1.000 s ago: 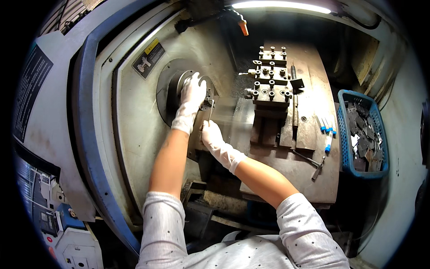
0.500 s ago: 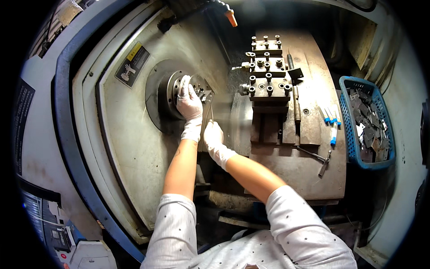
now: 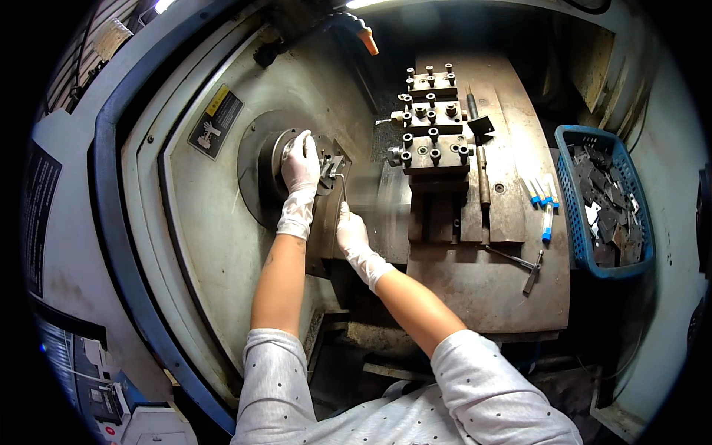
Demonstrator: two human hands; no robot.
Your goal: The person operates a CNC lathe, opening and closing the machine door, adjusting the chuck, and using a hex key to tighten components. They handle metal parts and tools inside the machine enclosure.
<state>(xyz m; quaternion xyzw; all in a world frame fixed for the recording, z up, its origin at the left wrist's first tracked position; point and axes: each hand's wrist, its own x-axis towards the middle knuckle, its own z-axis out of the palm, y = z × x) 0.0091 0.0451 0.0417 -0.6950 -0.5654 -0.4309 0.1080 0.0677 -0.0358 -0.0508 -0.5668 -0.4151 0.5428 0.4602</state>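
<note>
Both my hands wear thin white gloves. My left hand (image 3: 300,169) grips the rim of the round lathe chuck (image 3: 273,167), fingers together and pointing up over its edge. A metal fixture (image 3: 337,163) with small bolts is mounted on the chuck's face. Below and right of it, my right hand (image 3: 352,231) is closed round the long arm of an L-shaped hex key (image 3: 343,188). The key's short bent end meets the fixture; whether it sits inside a screw is too small to tell.
To the right stand tool holders (image 3: 436,152) with upright bolts on the lathe's carriage (image 3: 475,297). A T-handled wrench (image 3: 532,273) and blue-capped tubes (image 3: 547,221) lie there. Beyond is a blue basket (image 3: 582,248) of metal plates. An orange-tipped nozzle (image 3: 368,41) hangs above.
The chuck and its fixture have turned slightly, and my left hand has shifted with them. My right hand keeps hold of the hex key at the fixture. The whole view has shifted a little.
</note>
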